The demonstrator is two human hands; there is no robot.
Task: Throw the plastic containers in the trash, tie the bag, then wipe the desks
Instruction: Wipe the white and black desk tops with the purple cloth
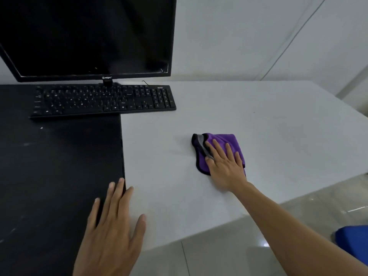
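Observation:
A purple cloth [221,139] with a black edge lies folded on the white desk [268,124], near its middle. My right hand [225,164] presses flat on the cloth, fingers spread and pointing away from me. My left hand [113,222] rests flat with fingers apart on the seam where the black desk [55,168] meets the white one, near the front edge. No plastic containers or trash bag are in view.
A black monitor [85,36] and a black keyboard [103,100] stand at the back, the keyboard overlapping both desks. A pale tiled floor [239,251] lies in front of the white desk, with a blue object [352,240] at the lower right. White walls lie behind.

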